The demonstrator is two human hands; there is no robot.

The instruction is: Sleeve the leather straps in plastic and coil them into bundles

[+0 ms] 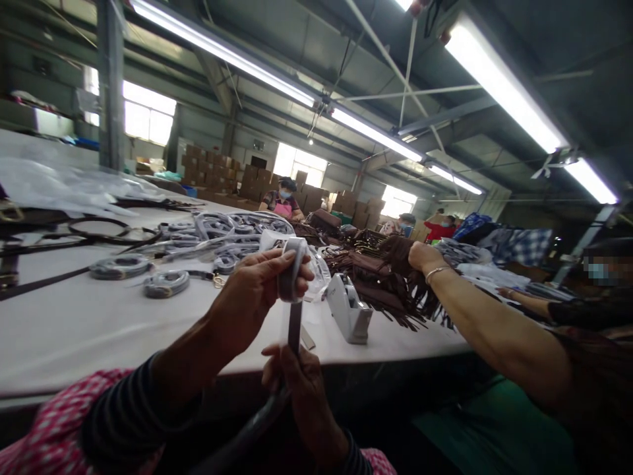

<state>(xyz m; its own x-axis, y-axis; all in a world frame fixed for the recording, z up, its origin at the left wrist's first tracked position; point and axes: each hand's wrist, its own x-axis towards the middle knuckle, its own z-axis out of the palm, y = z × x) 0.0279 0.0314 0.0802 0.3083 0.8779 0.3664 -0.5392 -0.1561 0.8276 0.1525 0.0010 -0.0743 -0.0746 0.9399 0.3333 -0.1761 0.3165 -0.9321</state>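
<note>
Raised over the table's near edge, my left hand is closed around a small rolled coil of dark strap. The strap hangs from the coil down into my right hand, whose thumb and fingers are closed on it. Below that hand, a shiny grey wrapped length trails towards the lower left, blurred. Just right of my hands stands a white tape dispenser. To the left, wrapped grey coils lie on the white table.
Brown fringed bags are piled beyond the dispenser. A co-worker's arm reaches in from the right, its hand at the pile. Clear plastic bags and black straps lie at left. Other people sit farther off, near stacked cartons.
</note>
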